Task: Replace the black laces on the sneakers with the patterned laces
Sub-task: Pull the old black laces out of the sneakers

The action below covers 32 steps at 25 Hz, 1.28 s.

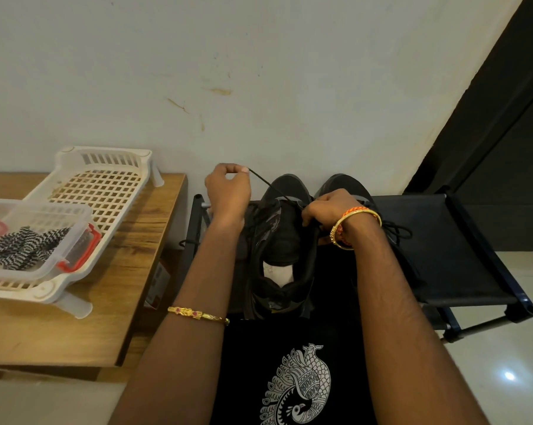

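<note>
Two black sneakers stand on a black shoe rack (461, 240) against the wall. The left sneaker (285, 250) is in front of me with its tongue and white insole showing. My left hand (228, 191) pinches the black lace (268, 184) and holds it taut, up and to the left of the shoe. My right hand (326, 210) grips the shoe's upper at the eyelets. The right sneaker (394, 237) lies behind my right wrist, its lace still tied. The black-and-white patterned laces (26, 246) lie in a clear box at the left.
A wooden table (130, 271) stands left of the rack. On it sits a white slotted plastic rack (105, 179) holding the clear box with red clips (84, 243). A pale wall is straight ahead; a dark panel rises at the right. Glossy floor tiles show at the lower right.
</note>
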Motion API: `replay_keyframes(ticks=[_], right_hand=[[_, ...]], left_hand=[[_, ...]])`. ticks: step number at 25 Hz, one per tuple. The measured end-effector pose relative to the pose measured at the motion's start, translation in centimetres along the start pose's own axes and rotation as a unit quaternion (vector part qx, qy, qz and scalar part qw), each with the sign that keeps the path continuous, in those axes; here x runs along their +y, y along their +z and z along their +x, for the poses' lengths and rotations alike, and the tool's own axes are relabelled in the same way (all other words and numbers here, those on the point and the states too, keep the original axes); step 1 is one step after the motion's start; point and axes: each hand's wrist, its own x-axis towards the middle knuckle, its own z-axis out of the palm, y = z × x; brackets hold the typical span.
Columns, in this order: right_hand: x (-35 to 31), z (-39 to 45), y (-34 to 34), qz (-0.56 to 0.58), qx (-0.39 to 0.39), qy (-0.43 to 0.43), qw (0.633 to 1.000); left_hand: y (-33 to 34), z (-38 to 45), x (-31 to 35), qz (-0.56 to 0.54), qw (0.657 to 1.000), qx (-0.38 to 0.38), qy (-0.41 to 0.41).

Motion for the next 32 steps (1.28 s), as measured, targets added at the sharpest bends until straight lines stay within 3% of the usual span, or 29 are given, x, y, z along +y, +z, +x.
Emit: replay_keyframes(ticks=[2,3,5,8,12,16,18,22,25,27,29,31,32], right_hand=[[0.0,0.1,0.0,-0.006,-0.002,-0.001,1.000],[0.0,0.1,0.0,-0.009,-0.002,-0.003,1.000],[0.0,0.2,0.0,-0.015,-0.003,-0.005,1.000],[0.0,0.3,0.0,-0.028,0.003,-0.017,0.999],[0.1,0.7,0.2,-0.041,0.015,-0.033,0.998],[0.3,0.9,0.4,-0.043,0.019,-0.032,0.998],[0.4,1.0,0.2,-0.043,0.022,-0.026,0.999],[0.6,1.1,0.2,-0.039,0.022,-0.013,0.999],[0.7,1.2,0.3,-0.032,0.025,-0.009,0.999],[0.7,1.2,0.3,-0.030,0.024,-0.008,0.999],[0.6,1.2,0.4,-0.028,0.021,-0.006,0.999],[0.6,1.2,0.3,-0.030,0.019,-0.007,0.999],[0.6,1.2,0.3,-0.032,0.018,-0.006,0.999]], left_hand=[[0.3,-0.1,0.6,-0.144,0.986,-0.066,-0.059],[0.5,-0.4,0.7,-0.148,0.982,-0.098,-0.060],[1.0,-0.9,0.5,0.039,0.986,-0.162,0.012],[2.2,-1.7,-1.1,0.322,0.911,-0.224,0.127],[3.1,-1.9,-1.4,0.384,0.893,-0.152,0.179],[3.1,-2.1,-1.3,0.423,0.877,-0.146,0.175],[2.7,-2.0,-1.0,0.422,0.884,-0.134,0.152],[0.9,-1.2,-0.1,0.323,0.942,-0.052,0.077],[0.0,-0.1,-0.3,0.171,0.984,0.039,-0.017],[-0.1,0.6,-0.2,-0.007,0.996,0.034,-0.078],[-0.1,0.3,0.0,-0.091,0.989,-0.021,-0.111],[0.5,-0.7,0.3,0.053,0.993,-0.107,-0.024],[1.0,-1.2,0.0,0.161,0.974,-0.151,0.042]])
